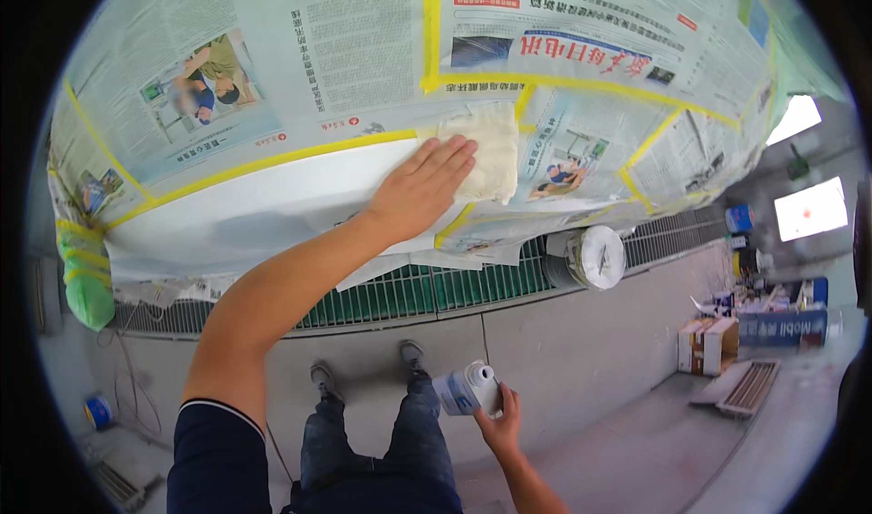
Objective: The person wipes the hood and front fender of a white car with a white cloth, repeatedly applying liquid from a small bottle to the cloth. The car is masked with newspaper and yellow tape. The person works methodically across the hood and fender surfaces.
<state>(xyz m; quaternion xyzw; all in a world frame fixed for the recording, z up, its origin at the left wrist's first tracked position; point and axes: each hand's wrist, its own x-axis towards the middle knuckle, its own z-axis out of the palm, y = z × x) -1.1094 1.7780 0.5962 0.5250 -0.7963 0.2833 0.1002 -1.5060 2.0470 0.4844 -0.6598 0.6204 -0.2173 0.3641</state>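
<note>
My left hand (427, 187) lies flat, fingers stretched out, on a cream-coloured cloth (495, 155). The cloth rests against a vehicle body covered in newspaper, at the right end of a bare white panel (263, 192). Yellow masking tape (272, 163) runs along the panel's upper edge. Lower down and to the right, away from the panel, my right hand (501, 423) grips a light-coloured rectangular can (466, 390) with blue marking. Its round neck is uncapped and points up; what is inside cannot be seen.
Below the vehicle runs a metal floor grate (409, 294). A bucket (595, 258) with a white cover stands on it. At right are a cardboard box (708, 346) and a slatted panel (752, 387). A blue can (98, 411) and a loose cable (136, 382) are at left.
</note>
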